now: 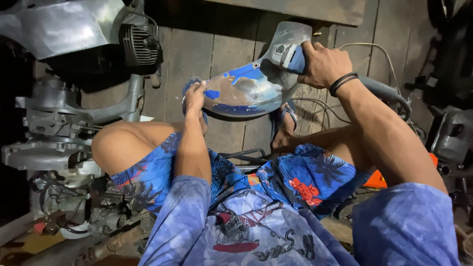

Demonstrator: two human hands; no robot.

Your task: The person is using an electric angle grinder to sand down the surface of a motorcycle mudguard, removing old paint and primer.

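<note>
At the far left stands a grey metal engine with a bare frame tube (74, 118), and above it a black finned cylinder part (140, 44), both on the dark wooden plank floor (207, 44). Just right of these is the left hand (194, 98); its fingers are closed narrow on the left edge of a curved blue painted metal panel with large sanded bare patches (241, 91), and they hold it up over the floor, between the person's knees. Further right, a blue and grey electric angle grinder (288, 56) lies against the upper right part of the panel. The right hand (322, 64), with a black band at the wrist, is wrapped tight around the grinder body. I cannot tell if the disc turns, because the guard hides it. A grey cable (374, 47) curves over the floor at the right.
</note>
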